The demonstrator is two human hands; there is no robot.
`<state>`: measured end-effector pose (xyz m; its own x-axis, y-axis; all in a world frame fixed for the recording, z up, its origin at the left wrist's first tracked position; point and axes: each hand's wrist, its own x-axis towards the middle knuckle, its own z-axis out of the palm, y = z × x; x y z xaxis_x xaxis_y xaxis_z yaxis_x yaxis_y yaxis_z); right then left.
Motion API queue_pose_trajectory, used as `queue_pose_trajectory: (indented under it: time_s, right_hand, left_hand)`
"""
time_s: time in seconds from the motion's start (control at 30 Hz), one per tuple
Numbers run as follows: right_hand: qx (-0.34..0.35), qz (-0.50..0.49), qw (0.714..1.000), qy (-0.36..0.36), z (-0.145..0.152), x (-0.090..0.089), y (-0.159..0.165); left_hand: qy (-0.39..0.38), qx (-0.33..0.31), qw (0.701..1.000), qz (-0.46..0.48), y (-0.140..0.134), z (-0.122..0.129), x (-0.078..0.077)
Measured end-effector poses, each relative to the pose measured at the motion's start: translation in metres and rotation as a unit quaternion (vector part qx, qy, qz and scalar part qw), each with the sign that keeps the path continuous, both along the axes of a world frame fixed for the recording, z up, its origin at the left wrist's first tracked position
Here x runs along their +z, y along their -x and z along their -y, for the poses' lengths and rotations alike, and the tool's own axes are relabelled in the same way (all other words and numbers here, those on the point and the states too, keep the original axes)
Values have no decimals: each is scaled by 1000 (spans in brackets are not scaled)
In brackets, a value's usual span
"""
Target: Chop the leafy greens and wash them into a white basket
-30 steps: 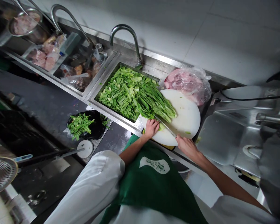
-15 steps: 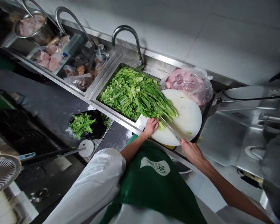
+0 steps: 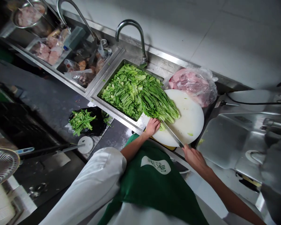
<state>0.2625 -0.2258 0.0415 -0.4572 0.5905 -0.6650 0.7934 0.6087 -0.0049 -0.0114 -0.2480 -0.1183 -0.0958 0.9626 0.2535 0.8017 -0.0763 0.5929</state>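
My right hand [image 3: 194, 157] is closed round the handle of a kitchen knife [image 3: 173, 133]. The blade lies across the stalk ends of the leafy greens on a round white cutting board [image 3: 191, 117]. My left hand [image 3: 152, 126] presses down on the greens at the board's near left edge, its fingers curled close to the blade tip. Uncut long-leaf lettuce [image 3: 162, 104] reaches from the board toward the sink. Chopped greens [image 3: 124, 90] heap up in the sink basin beside it.
Bagged raw meat [image 3: 194, 86] sits behind the board. A faucet [image 3: 142, 40] arches over the sink. Further left, another basin holds bagged meat [image 3: 49, 50], with a metal pot [image 3: 35, 22] beyond. On the floor, a black bag [image 3: 99, 123] holds leaf scraps. A steel sink [image 3: 224, 140] stands at right.
The view has shifted slightly. My right hand and the knife handle have moved a little down and toward me; my left hand stays on the greens.
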Motion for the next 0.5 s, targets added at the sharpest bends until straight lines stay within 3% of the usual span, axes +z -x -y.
queue_pose_trajectory:
  time_s: [0.13,0.37,0.5]
  right_hand:
    - [-5,1,1000,-13,5,5,8]
    - [-9,-21,1000,-4,3,-24,23]
    - [-21,-9,1000,-9,5,-13,10]
  left_hand:
    - [7,2,1000,-6,-1,-1,-4]
    - [-7,-12,1000,-2,2,3,-5]
    - [-11,-12,1000,-1,3,6,-7]
